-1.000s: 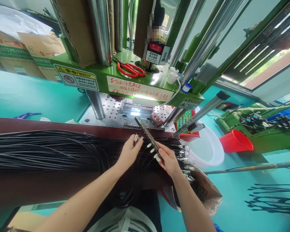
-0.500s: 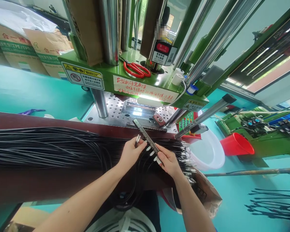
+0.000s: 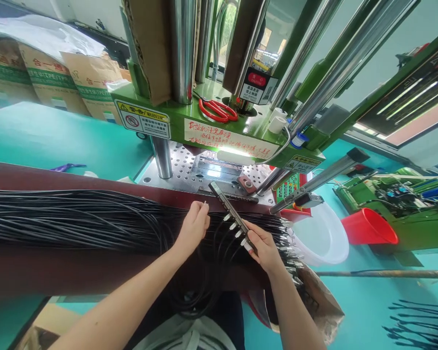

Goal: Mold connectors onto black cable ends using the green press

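My right hand (image 3: 264, 248) grips the near end of a narrow metal fixture bar (image 3: 229, 208) that points up and to the left. Several black cables with silver plug ends (image 3: 233, 226) sit along its left side. My left hand (image 3: 193, 228) is closed around one more plug end (image 3: 205, 204), held just left of the bar and apart from it. A thick bundle of black cables (image 3: 76, 218) lies across the dark red bench (image 3: 58, 175) under both hands.
A green press machine (image 3: 219, 131) with chrome columns stands behind the bench; red scissors (image 3: 217, 110) lie on its ledge. A perforated metal plate (image 3: 190, 170) sits below it. A white basin (image 3: 323, 236) and red bucket (image 3: 368, 227) are at right, cardboard boxes (image 3: 58, 78) at back left.
My left hand has drawn slightly away from the bar with its plug end. One more plug now sits in the bar. The view has shifted a little to the right.
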`<control>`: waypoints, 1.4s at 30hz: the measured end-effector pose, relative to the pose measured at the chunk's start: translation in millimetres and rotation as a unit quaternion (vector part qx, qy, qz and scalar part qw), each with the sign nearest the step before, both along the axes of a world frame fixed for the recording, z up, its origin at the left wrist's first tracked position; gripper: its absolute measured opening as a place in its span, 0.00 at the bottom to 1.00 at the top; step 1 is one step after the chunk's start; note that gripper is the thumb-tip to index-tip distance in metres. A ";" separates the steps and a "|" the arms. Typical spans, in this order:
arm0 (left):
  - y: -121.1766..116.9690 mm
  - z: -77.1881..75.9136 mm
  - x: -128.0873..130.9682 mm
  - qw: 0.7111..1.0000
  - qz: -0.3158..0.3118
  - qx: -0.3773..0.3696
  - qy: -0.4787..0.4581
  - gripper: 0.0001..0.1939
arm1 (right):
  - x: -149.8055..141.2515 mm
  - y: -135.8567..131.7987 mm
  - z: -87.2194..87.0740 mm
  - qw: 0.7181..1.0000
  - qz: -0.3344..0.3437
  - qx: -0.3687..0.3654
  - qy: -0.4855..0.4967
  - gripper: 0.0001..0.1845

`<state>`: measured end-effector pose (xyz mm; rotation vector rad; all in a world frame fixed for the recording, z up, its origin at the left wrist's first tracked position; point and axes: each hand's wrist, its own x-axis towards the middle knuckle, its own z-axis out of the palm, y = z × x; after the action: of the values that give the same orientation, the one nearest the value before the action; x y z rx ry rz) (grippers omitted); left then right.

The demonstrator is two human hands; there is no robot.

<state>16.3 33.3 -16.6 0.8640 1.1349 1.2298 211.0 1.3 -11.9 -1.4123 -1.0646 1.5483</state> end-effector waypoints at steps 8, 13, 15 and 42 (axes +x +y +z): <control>-0.5 -12.4 4.2 0.985 -0.031 0.074 0.153 0.13 | -1.5 -0.1 4.5 0.999 0.045 0.003 -0.012 0.26; -2.3 -8.4 2.1 0.983 -0.025 0.070 0.165 0.12 | -1.5 1.6 4.2 0.997 0.066 0.019 -0.020 0.26; -2.5 -6.9 2.2 0.981 -0.022 0.073 0.176 0.12 | -0.7 2.0 3.1 0.997 0.071 0.022 -0.026 0.26; -0.1 13.3 -23.7 0.967 -0.245 -0.021 -0.073 0.18 | 8.5 1.1 -2.8 0.991 0.125 0.036 -0.038 0.26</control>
<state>-7.4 33.1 -3.2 0.9364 0.7646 0.8401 219.5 2.4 -14.7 -1.3363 -1.3742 1.6227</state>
